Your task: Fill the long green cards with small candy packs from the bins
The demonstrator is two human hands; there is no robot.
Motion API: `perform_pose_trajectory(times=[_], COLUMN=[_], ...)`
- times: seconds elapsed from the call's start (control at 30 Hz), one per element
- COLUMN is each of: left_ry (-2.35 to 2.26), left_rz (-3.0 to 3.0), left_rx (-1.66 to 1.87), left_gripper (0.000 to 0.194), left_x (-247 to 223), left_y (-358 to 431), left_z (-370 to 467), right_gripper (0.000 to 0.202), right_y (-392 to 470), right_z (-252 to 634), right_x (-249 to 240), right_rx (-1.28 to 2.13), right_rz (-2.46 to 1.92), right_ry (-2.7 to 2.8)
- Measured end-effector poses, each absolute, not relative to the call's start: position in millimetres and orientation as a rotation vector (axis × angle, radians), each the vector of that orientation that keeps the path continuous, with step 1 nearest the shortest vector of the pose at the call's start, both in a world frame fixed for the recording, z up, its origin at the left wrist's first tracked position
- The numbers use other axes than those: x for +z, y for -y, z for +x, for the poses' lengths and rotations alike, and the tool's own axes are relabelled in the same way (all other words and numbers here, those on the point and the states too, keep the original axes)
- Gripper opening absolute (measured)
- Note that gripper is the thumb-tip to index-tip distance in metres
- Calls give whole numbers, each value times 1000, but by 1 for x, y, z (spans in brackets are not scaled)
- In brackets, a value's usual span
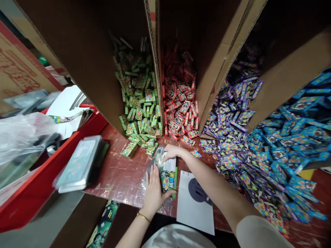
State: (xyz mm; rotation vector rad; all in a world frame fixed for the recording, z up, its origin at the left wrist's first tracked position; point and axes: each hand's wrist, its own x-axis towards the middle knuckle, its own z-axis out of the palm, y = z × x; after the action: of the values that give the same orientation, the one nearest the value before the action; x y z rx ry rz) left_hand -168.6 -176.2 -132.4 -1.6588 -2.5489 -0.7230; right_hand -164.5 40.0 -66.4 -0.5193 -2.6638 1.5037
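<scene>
A printed card (pixel 168 177) with green edges lies in a clear plastic bag (pixel 152 172) on the red table in front of me. My left hand (pixel 154 187) rests flat on it, with the fingers stretched together and the thumb out to the right. At the bag's far end is my right hand (pixel 172 152), fingers curled down and pinching near the opening; the fingertips are partly hidden. Just beyond are small green packets (pixel 141 136) and red packets (pixel 181 117) spilling from tall cardboard compartments. A white sheet (pixel 188 210) with a dark round mark lies under my right forearm.
Purple packets (pixel 232 148) and blue packets (pixel 287 137) heap up at right. Cardboard walls (pixel 219 69) divide the piles. At left, a stack of clear plastic sleeves (pixel 80 165) stands beside a red bin (pixel 51 165) holding papers and plastic bags.
</scene>
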Motion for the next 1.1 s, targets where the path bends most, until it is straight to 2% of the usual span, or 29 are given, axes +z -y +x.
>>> perform_pose_trajectory(times=[0.13,0.27,0.37,0.5,0.57,0.67,0.87,1.0,1.1], left_ry=[2453,2370,2334,2333,2330,2426,2561,2498,2527], left_rz=[-1565,-1534,-1664,-1924,-2062,-2216,-2276,-2322,-2198], left_rx=[-787,-949,-1071,-1079,-1024,-884,-794,-951,-1206], left_gripper=[73,40,28,23,24,29,38,23,29], left_x=[-95,-48,-25,-4,6,14,7,13,14], left_y=[170,163,158,148,144,146,180,174,155], left_z=[-174,-176,-173,-159,-151,-145,-157,-148,-134], right_gripper=[26,30,32,19,10,22,31,24,8], right_y=[-26,14,29,24,17,1,-29,-10,14], right_z=[-144,-113,-85,-45,-28,-7,30,23,14], right_x=[-45,-29,-11,21,32,35,27,37,45], right_rx=[1646,1761,1551,833,715,739,763,867,868], right_rz=[-441,-374,-435,-497,-339,-192,-396,-247,-327], right_ry=[2653,2321,2167,2305,2503,2604,2500,2580,2493])
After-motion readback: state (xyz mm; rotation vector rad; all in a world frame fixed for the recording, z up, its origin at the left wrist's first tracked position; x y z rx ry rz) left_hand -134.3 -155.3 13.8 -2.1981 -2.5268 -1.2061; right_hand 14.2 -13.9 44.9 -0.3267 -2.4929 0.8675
